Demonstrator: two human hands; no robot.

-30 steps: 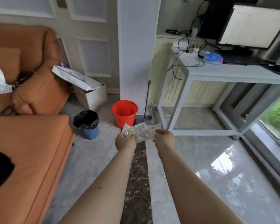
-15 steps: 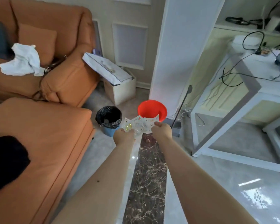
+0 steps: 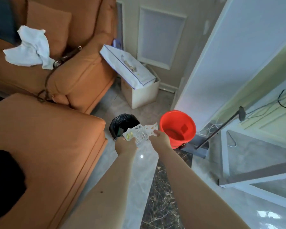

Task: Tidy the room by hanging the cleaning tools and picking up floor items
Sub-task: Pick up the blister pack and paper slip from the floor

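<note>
Both hands hold a crumpled clear plastic wrapper [image 3: 141, 133] with small printed pictures and a yellow patch. My left hand [image 3: 125, 144] grips its left end and my right hand [image 3: 160, 138] pinches its right end. The wrapper hangs just in front of a small bin lined with a black bag [image 3: 122, 125] on the floor. A red bucket [image 3: 177, 127] stands right of the bin. A long-handled mop [image 3: 221, 128] leans against the white pillar, its flat grey head [image 3: 200, 148] on the floor.
An orange sofa [image 3: 45, 141] fills the left side, with a white cloth [image 3: 31, 48] on its seat. A white box with a tilted lid [image 3: 139, 86] sits by the wall. The white desk frame [image 3: 229, 162] is at right. Glossy tiles lie underfoot.
The view has moved closer and tilted down toward the bin and bucket. My hands, still holding the wrapper, now sit nearer the black-lined bin.
</note>
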